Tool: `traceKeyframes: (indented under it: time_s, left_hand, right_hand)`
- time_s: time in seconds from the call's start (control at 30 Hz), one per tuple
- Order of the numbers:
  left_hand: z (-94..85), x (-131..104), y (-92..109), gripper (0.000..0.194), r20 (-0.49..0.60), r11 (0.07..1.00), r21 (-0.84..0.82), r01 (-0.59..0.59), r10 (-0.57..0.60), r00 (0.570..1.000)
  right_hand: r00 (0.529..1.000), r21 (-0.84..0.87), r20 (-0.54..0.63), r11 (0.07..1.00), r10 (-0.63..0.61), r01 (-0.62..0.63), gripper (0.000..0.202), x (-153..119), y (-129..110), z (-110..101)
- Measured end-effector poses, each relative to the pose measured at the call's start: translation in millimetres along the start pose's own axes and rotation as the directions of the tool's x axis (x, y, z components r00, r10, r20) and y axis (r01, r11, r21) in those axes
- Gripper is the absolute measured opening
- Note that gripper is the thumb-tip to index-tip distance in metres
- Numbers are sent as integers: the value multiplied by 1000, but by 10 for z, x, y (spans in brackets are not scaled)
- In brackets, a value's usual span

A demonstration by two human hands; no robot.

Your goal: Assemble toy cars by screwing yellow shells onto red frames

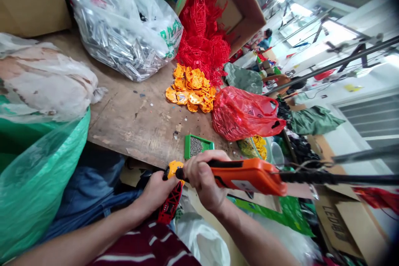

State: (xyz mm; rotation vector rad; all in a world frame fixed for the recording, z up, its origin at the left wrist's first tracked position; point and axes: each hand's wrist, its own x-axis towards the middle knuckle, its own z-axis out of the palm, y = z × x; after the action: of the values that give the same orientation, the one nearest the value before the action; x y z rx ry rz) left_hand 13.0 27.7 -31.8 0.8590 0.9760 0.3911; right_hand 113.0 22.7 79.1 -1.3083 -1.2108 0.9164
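In my right hand point(202, 178) I grip an orange electric screwdriver point(249, 174), a long plastic body with a black strip along its top and a pale label on its side, lying nearly level across the lower middle of the view. A black cable point(343, 178) runs straight out of its far end toward the right. Its dark tip meets a small toy piece point(171, 193) that my left hand point(156, 193) holds just below the near edge of the bench point(140, 120): a yellow-orange round part on top and a red ribbed part with small white marks beneath it.

My right fingers wrap fully round the tool's front, thumb across the top, wrist bent inward, forearm coming up from the lower right. My left hand is closed round the toy from the left, its forearm crossing low over my striped shirt point(149, 245) and jeans.

My left palm covers much of the red part, so its full shape is hard to make out, and the bit itself is hidden where tool and toy meet. Just beyond my hands a small green tray point(187, 146) sits on the bench with fine grey pieces in it, too small to identify.
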Motion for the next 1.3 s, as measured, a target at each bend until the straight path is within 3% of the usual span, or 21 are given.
traceKeyframes:
  time_s: [0.17, 0.47, 0.77, 0.87, 1.1, 1.3]
  left_hand:
    - [0, 23, -59, 19, -4, 1000, -13, -13, 13, 1000]
    - [-11, 33, -65, 21, 11, 1000, -17, -27, 27, 1000]
    - [-40, 19, -33, 26, 26, 1000, -30, -1, 2, 1000]
    - [-41, 10, -37, 30, 22, 999, -38, 12, -11, 1000]
    - [-49, -11, -77, 38, 36, 997, -77, 18, -15, 999]
    - [-81, -180, -14, 36, 81, 987, -161, 2, 11, 997]
  right_hand:
    - [996, 131, -90, 991, -20, 32, 21, 115, -19, 122]
    - [999, 149, 25, 988, -36, 32, 15, 119, 56, 80]
    - [994, 173, -86, 984, 62, -47, 19, 201, -33, 132]
    - [993, 207, -121, 978, 11, 15, 21, 238, -151, 54]
    - [964, 31, -242, 992, -115, 126, 14, 290, -320, -273]
    - [933, -256, -249, 947, -260, 195, 20, 394, -393, -518]
